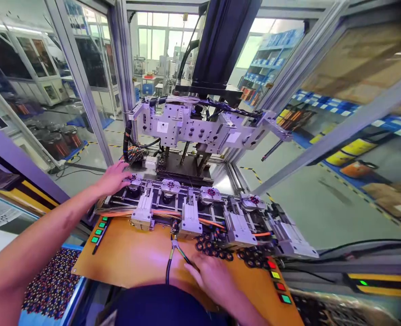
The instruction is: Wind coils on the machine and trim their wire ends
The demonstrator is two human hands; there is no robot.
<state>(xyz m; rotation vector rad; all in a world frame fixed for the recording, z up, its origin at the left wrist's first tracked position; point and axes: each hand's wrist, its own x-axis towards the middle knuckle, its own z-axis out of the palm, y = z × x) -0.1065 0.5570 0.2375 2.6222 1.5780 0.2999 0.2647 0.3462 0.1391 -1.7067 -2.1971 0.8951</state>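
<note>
My left hand [113, 178] reaches to the leftmost round fixture [134, 179], fingers apart, with its fingertips at the fixture's edge. Similar fixtures, a second [170, 185], a third [211, 194] and a fourth [253, 201], continue the row; each carries a small dark-red part at its centre. My right hand [212, 274] is low over the orange board, thumb and fingers apart, just in front of a pile of black rings [214, 249]. Pliers [175, 244] with dark handles lie left of it; one handle runs toward my thumb. Whether my fingers touch that handle is hidden.
Silver slide blocks [190, 222] line the front of the fixtures. Above hangs a wide metal head [186, 127]. Green buttons [98, 232] and coloured buttons [281, 286] flank the orange board [125, 253]. A bin of small parts [50, 285] stands lower left. Frame posts [81, 81] surround the station.
</note>
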